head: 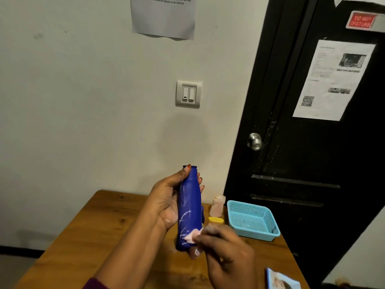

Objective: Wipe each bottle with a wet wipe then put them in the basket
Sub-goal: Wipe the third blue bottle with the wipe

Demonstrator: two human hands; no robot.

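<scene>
Head view. My left hand (pixel 166 203) grips the blue bottle (pixel 189 207), fingers curled round its upper body and one fingertip reaching the narrow top. The bottle is held above the table (pixel 108 226), roughly upright with the narrow end up, and white streaks mark its side. My right hand (pixel 225 251) pinches a crumpled pale pink wipe (pixel 192 234) between its fingertips and presses it against the lower part of the bottle.

The light blue mesh basket (pixel 253 221) sits on the right side of the table, close to the black door (pixel 312 153). Just left of the basket stands a pale pink bottle (pixel 217 206). In front of it is a yellow cap (pixel 216 220); what it is fitted to is hidden behind my right hand. A packet (pixel 281 279) lies at the near right edge of the table, partly cut off by the frame.

On the wall behind are a light switch (pixel 189 94) and a paper notice (pixel 163 16).
</scene>
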